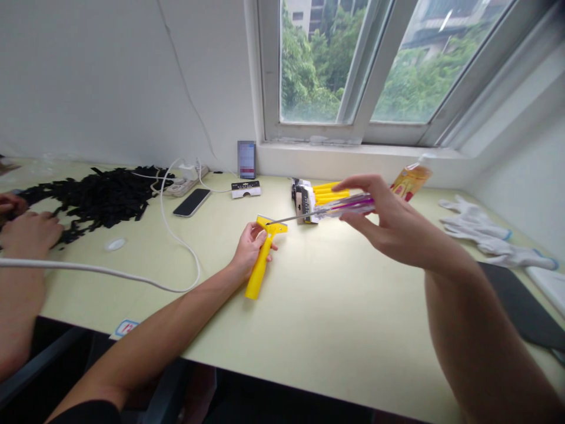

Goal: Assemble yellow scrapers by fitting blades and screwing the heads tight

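Note:
My left hand (251,250) is closed around the neck of a yellow scraper (259,268), whose wide head points away from me and whose handle slants down toward the table's front. In my right hand (388,221) is a screwdriver (348,204) with a clear and purple handle, gripped between thumb and fingers. Its long thin shaft reaches left, and the tip meets the scraper's head near a hole on the left side. Whether a screw sits under the tip is too small to tell. Beyond the shaft lie several more yellow scrapers (329,191) with black-and-white packaging on their heads.
A bottle (411,178) stands behind my right hand; white gloves (481,232) lie to the right. A dark phone (192,202), a propped phone (246,159), a white cable (165,235) and a heap of black strips (106,194) are leftward. Another person's hands (33,229) are far left.

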Demonstrator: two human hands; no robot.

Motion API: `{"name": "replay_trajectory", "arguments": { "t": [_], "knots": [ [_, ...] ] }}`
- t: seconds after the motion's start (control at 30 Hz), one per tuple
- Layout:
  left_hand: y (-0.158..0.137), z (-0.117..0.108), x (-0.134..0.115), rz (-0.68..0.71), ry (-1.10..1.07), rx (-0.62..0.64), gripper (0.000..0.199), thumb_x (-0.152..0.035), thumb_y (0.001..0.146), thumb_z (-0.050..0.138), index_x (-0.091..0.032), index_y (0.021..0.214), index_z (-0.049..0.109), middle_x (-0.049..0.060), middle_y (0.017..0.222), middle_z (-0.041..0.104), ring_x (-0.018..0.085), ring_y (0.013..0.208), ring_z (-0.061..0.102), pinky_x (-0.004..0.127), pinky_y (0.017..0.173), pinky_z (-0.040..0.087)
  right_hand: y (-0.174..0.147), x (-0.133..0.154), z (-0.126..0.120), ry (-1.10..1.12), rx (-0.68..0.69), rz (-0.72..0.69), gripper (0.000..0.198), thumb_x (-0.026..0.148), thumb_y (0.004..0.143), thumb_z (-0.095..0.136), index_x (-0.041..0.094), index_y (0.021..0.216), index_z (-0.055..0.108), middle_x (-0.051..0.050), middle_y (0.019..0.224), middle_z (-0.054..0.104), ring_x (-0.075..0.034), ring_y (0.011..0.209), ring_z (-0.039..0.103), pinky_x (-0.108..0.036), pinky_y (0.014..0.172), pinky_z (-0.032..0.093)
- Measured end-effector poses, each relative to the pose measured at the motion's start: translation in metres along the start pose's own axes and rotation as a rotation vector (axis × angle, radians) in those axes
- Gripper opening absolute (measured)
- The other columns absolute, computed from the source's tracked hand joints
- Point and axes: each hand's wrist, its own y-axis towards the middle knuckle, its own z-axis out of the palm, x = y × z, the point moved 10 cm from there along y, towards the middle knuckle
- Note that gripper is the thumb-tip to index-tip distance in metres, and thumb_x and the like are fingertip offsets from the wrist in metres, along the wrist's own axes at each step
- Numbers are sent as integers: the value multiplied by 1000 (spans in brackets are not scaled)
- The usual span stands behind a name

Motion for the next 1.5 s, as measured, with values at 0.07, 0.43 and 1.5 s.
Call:
{"name": "replay_trajectory", "arguments": {
  "t": [0.07, 0.43, 1.5],
  "knots": [
    [0, 2, -2, 14, 10, 26, 31, -30, 80, 67, -22, 99, 43, 3, 111, 56, 14, 60, 66, 22, 34, 47, 0, -13, -6, -53, -66, 118, 33, 46, 91, 52, 22, 112, 56, -6, 83, 69, -23, 67, 64, -33, 61, 47],
    [-1, 2, 3, -4, 34, -9, 35, -33, 79, 68, -22, 97, 40, 2, 105, 58, 16, 60, 68, 21, 33, 47, 2, -4, -6, -65, -113, 35, 32, 45, 92, 50, 21, 112, 55, -9, 92, 68, -26, 81, 66, -38, 73, 49],
    [4, -6, 0, 27, -53, -39, 34, -29, 74, 73, -19, 95, 48, 5, 113, 60, 16, 61, 68, 22, 34, 47, -1, 4, -9, -13, -150, 4, 35, 39, 89, 57, 22, 119, 52, -9, 96, 70, -27, 86, 69, -37, 71, 53]
  ]
}}
